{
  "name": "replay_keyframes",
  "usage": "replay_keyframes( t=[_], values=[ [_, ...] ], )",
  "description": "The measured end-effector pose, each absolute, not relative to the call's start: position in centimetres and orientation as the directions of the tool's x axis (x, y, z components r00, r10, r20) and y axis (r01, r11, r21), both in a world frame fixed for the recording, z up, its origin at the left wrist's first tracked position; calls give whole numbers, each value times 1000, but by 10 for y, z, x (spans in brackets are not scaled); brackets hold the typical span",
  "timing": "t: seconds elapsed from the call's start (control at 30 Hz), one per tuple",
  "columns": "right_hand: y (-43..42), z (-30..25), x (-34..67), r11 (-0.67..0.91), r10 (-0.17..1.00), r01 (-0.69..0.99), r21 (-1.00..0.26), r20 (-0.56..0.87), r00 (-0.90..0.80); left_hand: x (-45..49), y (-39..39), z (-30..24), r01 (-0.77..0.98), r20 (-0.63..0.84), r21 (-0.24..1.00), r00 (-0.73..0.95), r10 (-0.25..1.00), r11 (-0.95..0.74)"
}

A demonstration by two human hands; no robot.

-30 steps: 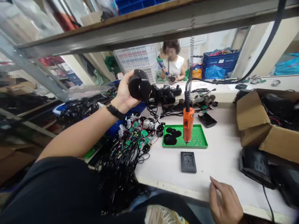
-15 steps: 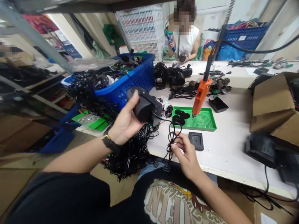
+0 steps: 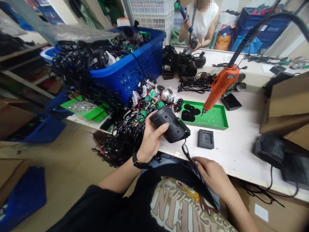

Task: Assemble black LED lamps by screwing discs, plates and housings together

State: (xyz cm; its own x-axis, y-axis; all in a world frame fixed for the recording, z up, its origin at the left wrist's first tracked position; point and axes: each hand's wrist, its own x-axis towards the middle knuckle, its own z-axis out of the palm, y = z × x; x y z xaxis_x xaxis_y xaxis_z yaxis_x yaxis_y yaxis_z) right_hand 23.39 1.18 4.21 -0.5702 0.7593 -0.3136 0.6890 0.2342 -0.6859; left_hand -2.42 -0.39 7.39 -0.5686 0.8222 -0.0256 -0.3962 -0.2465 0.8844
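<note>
My left hand (image 3: 151, 141) grips a black plastic device housing (image 3: 169, 124), its thumb pressed on the side that has small screw holes. From the housing's lower right end hangs a black cable (image 3: 185, 149). That cable runs down into my right hand (image 3: 211, 175), whose fingers are closed around it near the table's front edge. Just beyond the housing lies a green perforated tray (image 3: 222, 124) holding black discs (image 3: 190, 112) and tiny screws. An orange electric screwdriver (image 3: 220, 85) hangs with its tip over this tray. A black square fixture block (image 3: 205, 139) sits on the tabletop nearby.
A blue basket (image 3: 125, 74) heaped with cables and circuit boards stands at the left, with loose wired parts (image 3: 149, 103) before it. Cardboard boxes (image 3: 285, 100) and black housings (image 3: 270, 149) are at the right. Across the table a person (image 3: 202, 25) holds a blue screwdriver.
The housing has come lower and to the right, turned to show its screw-holed side. My right hand has moved down and right along the cable, whose bundled loops now hang straighter.
</note>
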Motion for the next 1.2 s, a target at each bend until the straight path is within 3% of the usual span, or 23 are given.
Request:
replay_keyframes(
  t=[0.07,0.1,0.2,0.27,0.63,0.8,0.93,1.07,1.2],
  values=[
    [11,56,237,250,834,741,-623,-250,-492,-20,-6,70,-376,-26,906,-507,862,-193],
    [11,61,237,243,869,720,-649,-184,-460,-17,-7,69,-378,-41,912,-467,883,-157],
    [12,66,229,311,891,506,-805,63,-449,-7,-12,62,-397,-123,917,-354,927,-30],
    [11,60,219,362,853,384,-849,136,-505,-1,-14,57,-398,-180,916,-302,936,48],
    [4,23,204,64,873,240,-969,-62,-483,2,-16,37,-373,-338,895,-210,918,244],
    [2,20,205,-31,869,191,-981,-121,-480,2,-11,39,-404,-335,890,-265,904,211],
    [-2,21,199,-88,895,172,-981,-154,-419,2,-14,35,-530,-348,833,-274,897,162],
    [9,27,200,-111,927,77,-991,-131,-352,-2,-32,32,-607,-369,770,-176,913,194],
    [33,29,210,-164,886,-27,-986,-135,-443,-18,-52,33,-572,-393,738,66,917,358]
  ],
)
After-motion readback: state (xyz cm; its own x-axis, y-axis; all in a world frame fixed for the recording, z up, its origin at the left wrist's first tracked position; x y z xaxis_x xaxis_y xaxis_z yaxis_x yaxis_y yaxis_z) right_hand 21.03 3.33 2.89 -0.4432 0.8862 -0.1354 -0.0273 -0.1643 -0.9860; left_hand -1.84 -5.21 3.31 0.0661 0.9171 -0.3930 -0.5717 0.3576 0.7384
